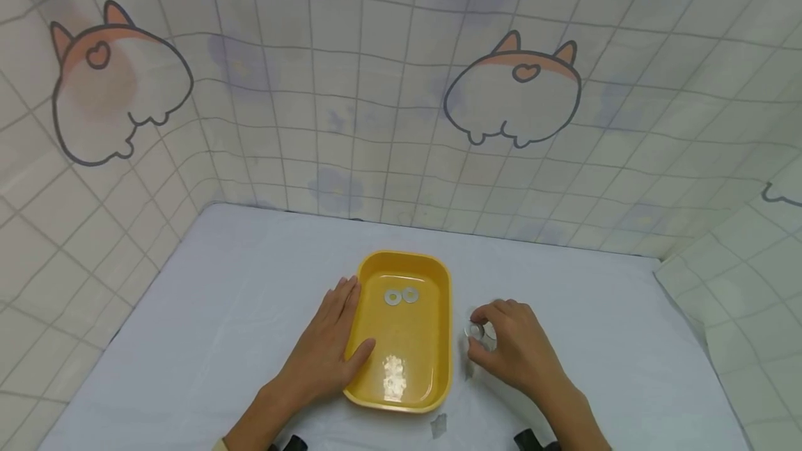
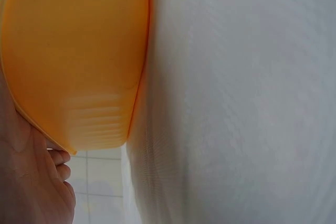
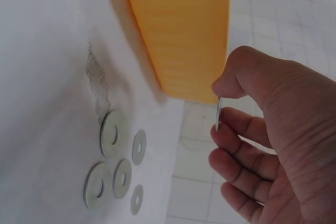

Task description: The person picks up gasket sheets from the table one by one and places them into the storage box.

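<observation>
A yellow tray (image 1: 401, 346) holds two flat metal washers (image 1: 392, 296) side by side in its far half. My left hand (image 1: 332, 346) rests along the tray's left rim, fingers straight and thumb reaching over the edge. To the right of the tray, my right hand (image 1: 516, 346) pinches a metal washer (image 3: 218, 115) between thumb and fingers, seen edge-on in the right wrist view, raised off the tabletop. Below it in that view lie several more washers (image 3: 110, 134) of larger and smaller size on the white cloth; in the head view the hand mostly hides them.
White cloth (image 1: 263, 277) covers the table. Grey mesh-like patches (image 1: 438, 426) lie on it near the tray's front right corner and beside the loose washers. Tile-patterned curtains (image 1: 388, 124) with cartoon animals enclose the table's back and sides.
</observation>
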Demonstrator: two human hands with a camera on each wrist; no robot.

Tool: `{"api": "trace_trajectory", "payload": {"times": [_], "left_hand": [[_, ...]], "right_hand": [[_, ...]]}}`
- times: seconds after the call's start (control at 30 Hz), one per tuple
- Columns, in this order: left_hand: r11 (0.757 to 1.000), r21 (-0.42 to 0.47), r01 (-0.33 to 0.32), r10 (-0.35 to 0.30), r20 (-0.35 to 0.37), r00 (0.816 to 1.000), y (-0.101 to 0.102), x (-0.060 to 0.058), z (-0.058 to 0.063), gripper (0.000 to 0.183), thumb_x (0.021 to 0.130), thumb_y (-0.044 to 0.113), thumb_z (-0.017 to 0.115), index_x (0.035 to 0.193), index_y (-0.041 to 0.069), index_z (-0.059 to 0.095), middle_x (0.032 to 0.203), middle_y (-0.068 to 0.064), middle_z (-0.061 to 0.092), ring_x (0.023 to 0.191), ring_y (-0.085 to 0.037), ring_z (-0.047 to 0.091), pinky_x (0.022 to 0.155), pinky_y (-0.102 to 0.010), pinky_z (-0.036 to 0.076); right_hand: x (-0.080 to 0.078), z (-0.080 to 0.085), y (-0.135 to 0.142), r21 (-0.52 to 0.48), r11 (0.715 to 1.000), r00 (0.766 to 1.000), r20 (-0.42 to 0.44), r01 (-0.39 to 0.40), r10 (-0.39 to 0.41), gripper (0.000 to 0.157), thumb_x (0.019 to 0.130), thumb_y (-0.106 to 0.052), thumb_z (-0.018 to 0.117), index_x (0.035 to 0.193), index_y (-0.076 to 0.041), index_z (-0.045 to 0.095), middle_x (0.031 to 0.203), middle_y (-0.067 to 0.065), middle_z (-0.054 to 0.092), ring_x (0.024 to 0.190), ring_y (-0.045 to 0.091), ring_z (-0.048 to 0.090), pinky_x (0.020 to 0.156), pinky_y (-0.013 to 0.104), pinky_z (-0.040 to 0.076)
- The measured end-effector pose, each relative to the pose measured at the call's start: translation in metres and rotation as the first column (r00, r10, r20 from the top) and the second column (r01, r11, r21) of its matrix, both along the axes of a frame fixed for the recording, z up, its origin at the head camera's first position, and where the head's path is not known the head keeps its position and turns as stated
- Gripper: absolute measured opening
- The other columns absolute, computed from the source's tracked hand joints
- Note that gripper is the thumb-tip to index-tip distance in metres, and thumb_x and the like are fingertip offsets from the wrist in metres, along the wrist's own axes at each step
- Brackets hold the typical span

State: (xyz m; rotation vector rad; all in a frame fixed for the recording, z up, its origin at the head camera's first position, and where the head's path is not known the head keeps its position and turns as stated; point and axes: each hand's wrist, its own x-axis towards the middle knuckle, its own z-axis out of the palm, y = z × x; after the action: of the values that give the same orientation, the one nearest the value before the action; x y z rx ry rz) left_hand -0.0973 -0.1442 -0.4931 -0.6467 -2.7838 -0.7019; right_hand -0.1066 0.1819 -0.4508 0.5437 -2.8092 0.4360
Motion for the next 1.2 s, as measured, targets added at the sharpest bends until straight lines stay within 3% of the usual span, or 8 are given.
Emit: {"api": "trace_trajectory", "payload": {"times": [0.47,1.2], "left_hand": [[1.0,-0.003,0.003,-0.003,0.039,0.999,0.001,0.0,0.002,0.09,0.102,0.042,0.062,0.168,-0.002,0.019,0.177,-0.018,0.022,0.166,-0.036,0.022,0.134,-0.02,-0.012],[1.0,0.002,-0.001,0.001,0.033,0.999,0.001,-0.001,0.0,0.089,0.101,0.04,0.063,0.167,-0.003,0.021,0.177,-0.018,0.023,0.166,-0.035,0.022,0.136,-0.022,-0.009]], "right_hand": [[-0.008,0.011,-0.006,-0.014,1.0,1.0,0.017,-0.016,0.016,0.02,0.078,-0.022,0.085,0.095,-0.015,0.077,0.088,-0.004,0.073,0.088,0.018,0.064,0.093,0.043,0.06],[-0.022,0.024,-0.024,-0.039,0.999,0.998,0.061,-0.026,0.028,0.023,0.082,-0.028,0.086,0.1,-0.015,0.078,0.097,-0.002,0.076,0.096,0.021,0.066,0.096,0.043,0.06]]}}
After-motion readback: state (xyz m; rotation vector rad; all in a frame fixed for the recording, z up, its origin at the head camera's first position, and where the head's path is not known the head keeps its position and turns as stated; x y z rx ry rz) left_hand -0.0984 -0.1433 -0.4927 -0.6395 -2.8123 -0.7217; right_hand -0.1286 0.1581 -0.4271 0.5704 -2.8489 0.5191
